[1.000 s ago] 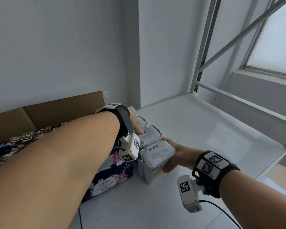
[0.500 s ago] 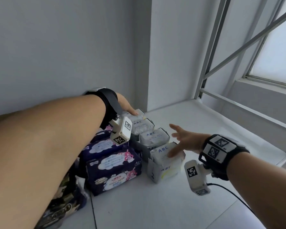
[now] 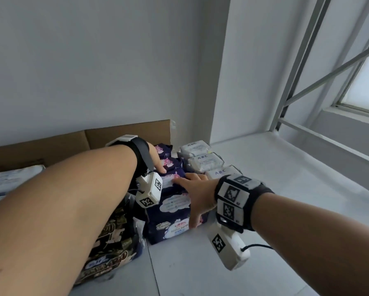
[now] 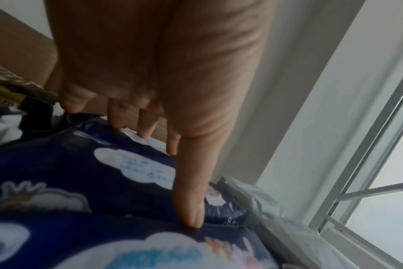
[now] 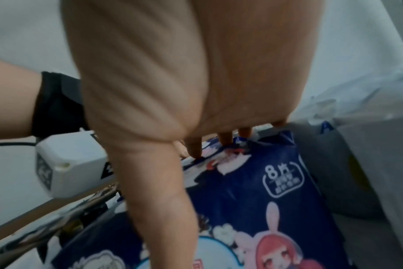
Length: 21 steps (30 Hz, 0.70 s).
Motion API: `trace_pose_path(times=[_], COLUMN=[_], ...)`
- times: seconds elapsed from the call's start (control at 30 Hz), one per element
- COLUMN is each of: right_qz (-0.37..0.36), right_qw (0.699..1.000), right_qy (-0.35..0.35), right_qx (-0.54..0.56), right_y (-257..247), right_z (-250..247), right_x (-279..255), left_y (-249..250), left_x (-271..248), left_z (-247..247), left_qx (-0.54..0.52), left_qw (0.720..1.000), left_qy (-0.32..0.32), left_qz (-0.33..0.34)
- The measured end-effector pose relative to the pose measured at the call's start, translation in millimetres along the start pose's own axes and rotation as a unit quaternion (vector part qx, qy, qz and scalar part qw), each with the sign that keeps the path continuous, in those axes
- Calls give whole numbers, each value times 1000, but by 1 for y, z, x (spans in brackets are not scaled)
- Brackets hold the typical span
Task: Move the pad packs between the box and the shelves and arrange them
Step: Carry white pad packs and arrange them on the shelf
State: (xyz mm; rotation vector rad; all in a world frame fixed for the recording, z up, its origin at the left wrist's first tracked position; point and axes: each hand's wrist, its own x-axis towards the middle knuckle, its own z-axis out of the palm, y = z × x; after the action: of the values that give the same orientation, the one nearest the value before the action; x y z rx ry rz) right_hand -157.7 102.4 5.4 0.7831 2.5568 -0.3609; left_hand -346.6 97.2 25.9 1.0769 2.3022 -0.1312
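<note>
Three dark blue pad packs stand in a row on the white shelf [image 3: 264,201]. My right hand [image 3: 192,195] grips the front dark blue pack [image 3: 173,216], with the thumb [image 5: 163,218] down its front face and the fingertips [image 5: 196,152] over its top far edge. My left hand [image 3: 156,162] grips the dark blue pack behind it [image 4: 131,163]: the thumb [image 4: 191,216] is pushed into the gap between packs and the fingers [image 4: 147,132] reach the far edge. Three white ABC packs [image 3: 206,163] stand in a row just to the right.
An open cardboard box [image 3: 126,135] stands at the back left against the wall, with a white-blue pack [image 3: 12,180] inside. Black and gold packs [image 3: 106,253] lie under my left forearm. Metal shelf posts and braces [image 3: 286,103] and a window [image 3: 367,82] bound the right side.
My right hand left the front white ABC pack and moved left onto the front dark blue pack. My left hand moved from the white packs onto the dark blue row.
</note>
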Motion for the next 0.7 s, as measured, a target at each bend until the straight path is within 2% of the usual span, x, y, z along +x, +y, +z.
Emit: trace_pose_path(times=[0.13,0.3,0.43,0.6,0.7], right_qz=[9,23,21,-55,-105], right_qw=[998,996,997,997,994], right_qy=[55,61,50,32,4], right_qx=[35,66,53,47,26], right_y=[-3,-6,-15,-56,-89], right_z=[5,7,-4,-20,-13], right_x=[5,5,0,-2,0], left_y=[-3,-4,-16,-68,-104], left_x=[-1,-2,-11,-35,-42], left_z=[2,5,-5,-34,-29], left_qx=[55,99,45,-12,7], left_qw=[998,994,999,999,999], left_qy=[17,36,2,33,22], left_qz=[11,21,22,-12,-46])
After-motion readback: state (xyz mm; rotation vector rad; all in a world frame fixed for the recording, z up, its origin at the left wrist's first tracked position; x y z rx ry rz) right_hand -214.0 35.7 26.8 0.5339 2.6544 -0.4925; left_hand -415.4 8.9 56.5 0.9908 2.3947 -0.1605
